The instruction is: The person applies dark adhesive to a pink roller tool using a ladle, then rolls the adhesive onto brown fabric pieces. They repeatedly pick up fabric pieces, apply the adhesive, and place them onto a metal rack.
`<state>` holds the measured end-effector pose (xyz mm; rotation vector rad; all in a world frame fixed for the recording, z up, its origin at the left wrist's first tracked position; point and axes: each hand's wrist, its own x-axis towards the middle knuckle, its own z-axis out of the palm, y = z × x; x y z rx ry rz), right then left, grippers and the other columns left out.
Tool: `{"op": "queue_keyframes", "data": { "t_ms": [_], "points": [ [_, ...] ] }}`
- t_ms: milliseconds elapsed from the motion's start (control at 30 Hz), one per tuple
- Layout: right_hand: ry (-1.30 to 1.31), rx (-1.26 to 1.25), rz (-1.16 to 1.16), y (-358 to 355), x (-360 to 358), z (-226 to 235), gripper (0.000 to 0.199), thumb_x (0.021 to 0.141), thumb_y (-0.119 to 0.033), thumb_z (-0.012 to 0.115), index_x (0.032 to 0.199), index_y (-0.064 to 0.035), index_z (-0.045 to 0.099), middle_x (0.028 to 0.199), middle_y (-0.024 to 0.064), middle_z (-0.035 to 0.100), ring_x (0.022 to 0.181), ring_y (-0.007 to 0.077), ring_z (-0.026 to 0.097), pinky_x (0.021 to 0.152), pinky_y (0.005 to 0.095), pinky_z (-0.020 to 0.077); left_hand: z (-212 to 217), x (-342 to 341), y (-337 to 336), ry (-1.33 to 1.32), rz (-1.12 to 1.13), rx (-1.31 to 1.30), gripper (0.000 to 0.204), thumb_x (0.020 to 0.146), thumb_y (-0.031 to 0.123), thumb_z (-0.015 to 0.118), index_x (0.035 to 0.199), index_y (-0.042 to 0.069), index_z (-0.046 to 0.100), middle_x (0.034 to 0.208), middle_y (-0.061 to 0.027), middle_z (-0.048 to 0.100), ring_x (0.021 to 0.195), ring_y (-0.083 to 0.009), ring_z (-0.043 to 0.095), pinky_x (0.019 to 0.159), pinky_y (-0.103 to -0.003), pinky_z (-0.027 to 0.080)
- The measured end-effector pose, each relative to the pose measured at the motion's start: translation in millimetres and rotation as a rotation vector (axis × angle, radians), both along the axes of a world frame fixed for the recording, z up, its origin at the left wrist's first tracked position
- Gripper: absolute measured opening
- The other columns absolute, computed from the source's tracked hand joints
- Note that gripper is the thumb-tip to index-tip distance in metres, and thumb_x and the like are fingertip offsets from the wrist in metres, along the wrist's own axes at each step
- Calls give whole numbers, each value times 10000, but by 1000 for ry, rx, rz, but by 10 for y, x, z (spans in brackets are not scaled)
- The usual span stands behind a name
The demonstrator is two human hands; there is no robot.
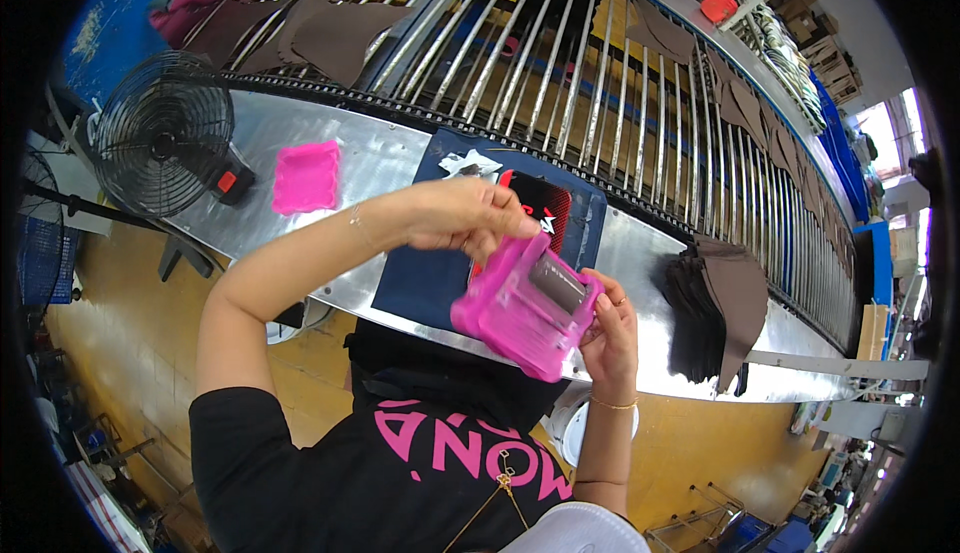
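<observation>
Head view: both hands are at the pink tray [490,318], which is tilted above the near edge of the blue mat [420,288] on the metal table [640,278]; the right hand [612,338] is clamped on the tray's right edge, thumb to the front; the left hand [465,218] meets the upper edge with fingers drawn together, though whether they pinch the rim one cannot tell; within the tray shows a dark panel [557,285] bearing small pale marks, too small to read.

Writing appears also on the card [555,198], black and red with white and red lettering, lying on the mat and partly hidden by the left hand; large pink capitals cross the black shirt [290,483]; a white scrap [465,164] lies near the card; a second tray [307,178], also pink, rests to the left, beside the fan [163,146]; brown pieces [738,298] are stacked at right; beyond runs the barred rack [600,133].
</observation>
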<state>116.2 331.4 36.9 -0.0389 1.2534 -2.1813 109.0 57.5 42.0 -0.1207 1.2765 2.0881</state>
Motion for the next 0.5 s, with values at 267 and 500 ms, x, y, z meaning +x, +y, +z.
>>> {"op": "queue_keyframes", "data": {
  "t_ms": [267, 500],
  "points": [
    [124, 113, -227, -281, 120, -265, 359, 936, -115, 549, 1254, 3, 430, 1123, 146, 593, 931, 225, 656, 783, 334, 583, -72, -1120, 145, 348, -338, -428, 394, 853, 425, 660, 892, 34, 690, 691, 4, 613, 530, -47, 503, 432, -204, 359],
    [297, 552, -82, -171, 75, -294, 404, 865, -77, 641, 1228, 4, 481, 847, 84, 644, 717, 138, 638, 616, 247, 532, -137, -1364, 318, 476, -574, -568, 422, 878, 451, 617, 842, 39, 703, 611, 21, 554, 536, -79, 469, 468, -255, 367]
  ]
}}
